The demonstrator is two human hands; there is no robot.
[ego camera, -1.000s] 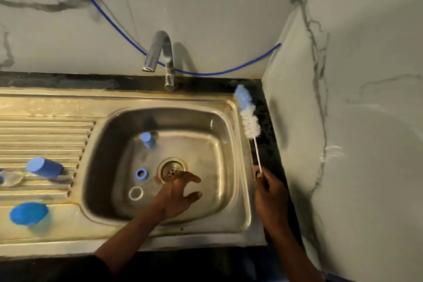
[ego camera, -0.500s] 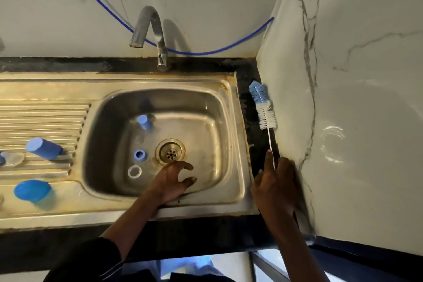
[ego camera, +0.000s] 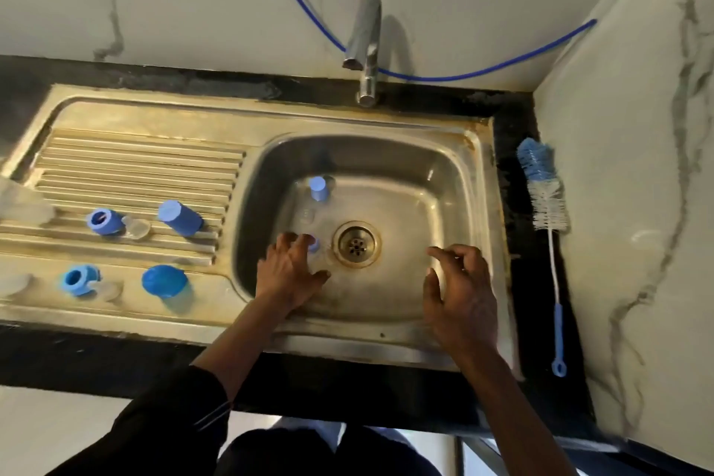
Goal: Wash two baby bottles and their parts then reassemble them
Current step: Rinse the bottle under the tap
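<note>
My left hand [ego camera: 289, 272] reaches into the steel sink basin [ego camera: 456, 182], fingers spread, with the fingertips at a small blue ring [ego camera: 314, 245] left of the drain [ego camera: 356, 243]. A small blue cap [ego camera: 320, 187] stands at the back of the basin, with a clear part [ego camera: 307, 215] in front of it. My right hand [ego camera: 459, 294] hovers over the basin's right side, fingers loosely curled and holding nothing. The bottle brush [ego camera: 545, 201] lies on the black counter strip on the right, free of both hands.
On the drainboard [ego camera: 135, 162] lie two blue collars [ego camera: 102, 221] [ego camera: 79, 279], a clear nipple [ego camera: 136, 227], a blue cylindrical cap [ego camera: 179, 218] and a blue domed cap [ego camera: 164, 282]. A blurred clear bottle [ego camera: 23, 203] lies far left. The tap [ego camera: 365, 35] stands behind the basin; a wall closes the right.
My right hand let go of the brush, which now lies on the right counter strip, and moved over the basin. My left hand shifted left to the blue ring.
</note>
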